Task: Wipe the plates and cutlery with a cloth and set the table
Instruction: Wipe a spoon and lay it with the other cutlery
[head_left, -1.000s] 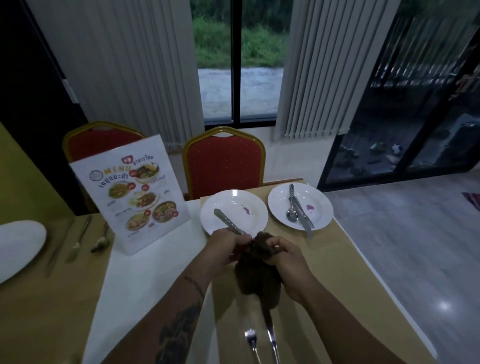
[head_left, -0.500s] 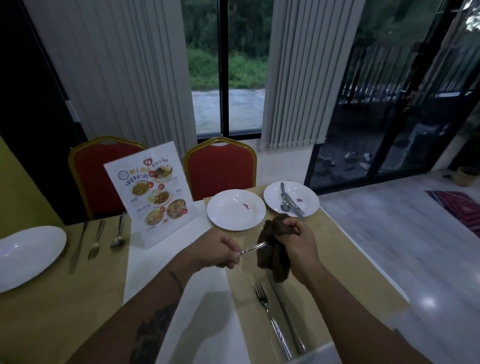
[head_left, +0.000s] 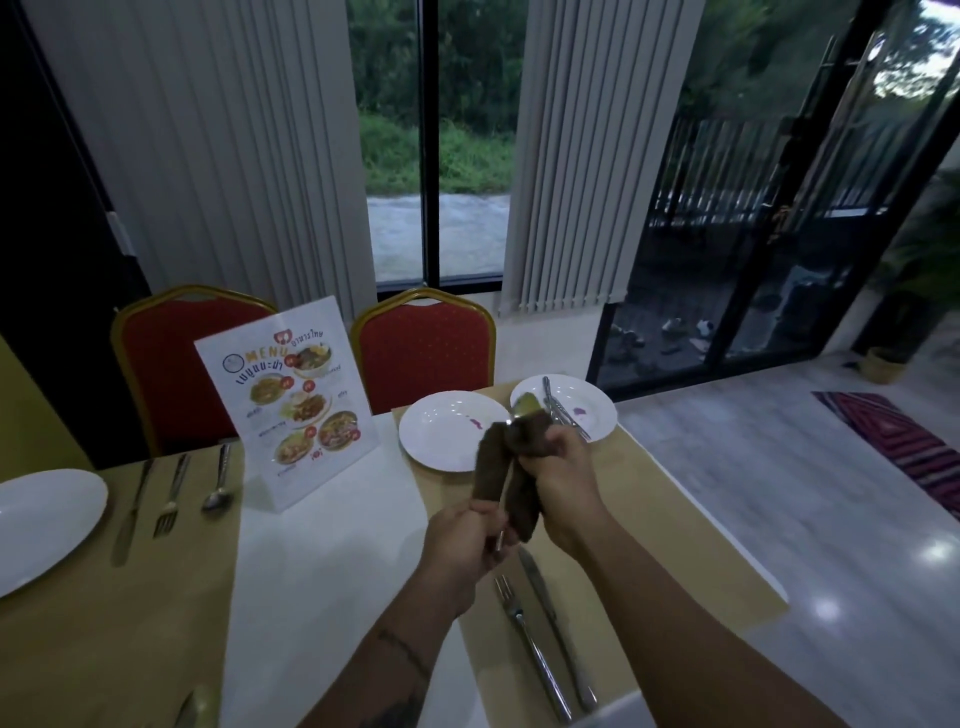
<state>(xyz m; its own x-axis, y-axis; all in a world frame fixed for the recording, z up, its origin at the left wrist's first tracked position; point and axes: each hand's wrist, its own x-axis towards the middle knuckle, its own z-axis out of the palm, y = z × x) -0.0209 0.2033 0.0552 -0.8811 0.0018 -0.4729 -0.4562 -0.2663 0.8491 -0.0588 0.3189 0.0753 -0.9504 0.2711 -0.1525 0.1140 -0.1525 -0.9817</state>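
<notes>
My left hand (head_left: 467, 540) grips the handle end of a spoon (head_left: 525, 404), whose bowl sticks up out of a brown cloth (head_left: 501, 467). My right hand (head_left: 563, 480) holds that cloth wrapped around the spoon's shaft, above the tan placemat (head_left: 649, 545). Behind my hands a white plate (head_left: 441, 441) with a pink stain lies on the table. A second white plate (head_left: 592, 410) with a purple stain carries cutlery (head_left: 558, 410). A fork (head_left: 524, 639) and a knife (head_left: 556, 629) lie side by side on the placemat below my hands.
At the left are a white plate (head_left: 41, 525), a knife (head_left: 132, 509), a fork (head_left: 169, 499) and a spoon (head_left: 218, 483). A menu stand (head_left: 291, 400) is upright mid-table. Two red chairs (head_left: 426, 353) face the far edge. The table's right edge drops to the floor.
The spoon has swung from lying sideways between my hands to pointing up and away. My right hand slid the cloth along it, and its bowl now shows above the cloth.
</notes>
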